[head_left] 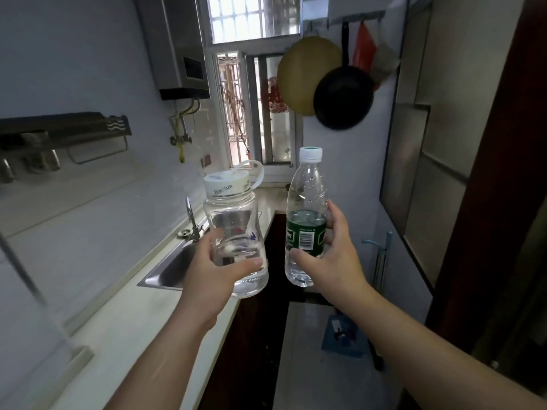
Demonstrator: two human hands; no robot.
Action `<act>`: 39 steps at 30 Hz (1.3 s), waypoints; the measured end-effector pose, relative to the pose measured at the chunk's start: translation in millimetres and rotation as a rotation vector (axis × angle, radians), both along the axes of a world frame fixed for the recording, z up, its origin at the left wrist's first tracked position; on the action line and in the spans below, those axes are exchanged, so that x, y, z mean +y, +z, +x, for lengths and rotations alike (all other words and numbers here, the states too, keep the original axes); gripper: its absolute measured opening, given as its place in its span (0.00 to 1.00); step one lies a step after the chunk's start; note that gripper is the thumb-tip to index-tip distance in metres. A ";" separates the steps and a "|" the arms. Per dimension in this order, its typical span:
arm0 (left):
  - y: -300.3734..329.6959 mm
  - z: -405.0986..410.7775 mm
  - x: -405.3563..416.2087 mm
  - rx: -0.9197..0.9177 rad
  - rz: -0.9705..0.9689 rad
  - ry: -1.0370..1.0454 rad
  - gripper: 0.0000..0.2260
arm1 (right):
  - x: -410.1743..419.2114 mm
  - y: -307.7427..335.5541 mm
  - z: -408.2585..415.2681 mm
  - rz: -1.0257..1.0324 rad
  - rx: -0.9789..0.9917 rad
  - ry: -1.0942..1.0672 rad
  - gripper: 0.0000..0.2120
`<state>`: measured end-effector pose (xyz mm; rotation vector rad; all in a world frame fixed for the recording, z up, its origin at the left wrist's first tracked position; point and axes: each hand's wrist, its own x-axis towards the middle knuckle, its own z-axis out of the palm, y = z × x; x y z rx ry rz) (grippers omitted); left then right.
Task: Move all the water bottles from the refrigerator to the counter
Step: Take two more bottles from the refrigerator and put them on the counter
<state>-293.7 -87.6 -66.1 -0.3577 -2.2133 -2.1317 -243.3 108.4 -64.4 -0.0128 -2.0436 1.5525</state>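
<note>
The person held two bottles up in the air, one in each hand. The left hand (220,269) was wrapped around the wide clear bottle (235,232), with the thumb across the front and the fingers behind it. The right hand (331,255) was closed around the thin bottle (306,217) at its green label. Both bottles stood straight up, caps on top, and each had some water in it. They were near each other but not touching.

The counter (124,329) lay down and to the left, below the left hand. So the wide bottle was nearer to it. The thin bottle hung over the dark cupboard fronts and the floor, past the counter's front edge (it would have to go left to get over the top).

The sink (174,267) was a hole in the counter just behind the left hand, with the tap (192,220) at its back edge. A bottle set there would drop in. The bare part of the counter closer to the person looked like the best spot, with lots of room. More bare counter showed far back by the window (260,113). The fridge could not be seen here.
</note>
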 end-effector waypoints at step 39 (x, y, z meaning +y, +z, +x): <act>-15.0 -438.9 155.3 -0.097 0.080 -0.009 0.43 | 130.3 2.1 -419.9 0.008 0.007 -0.061 0.44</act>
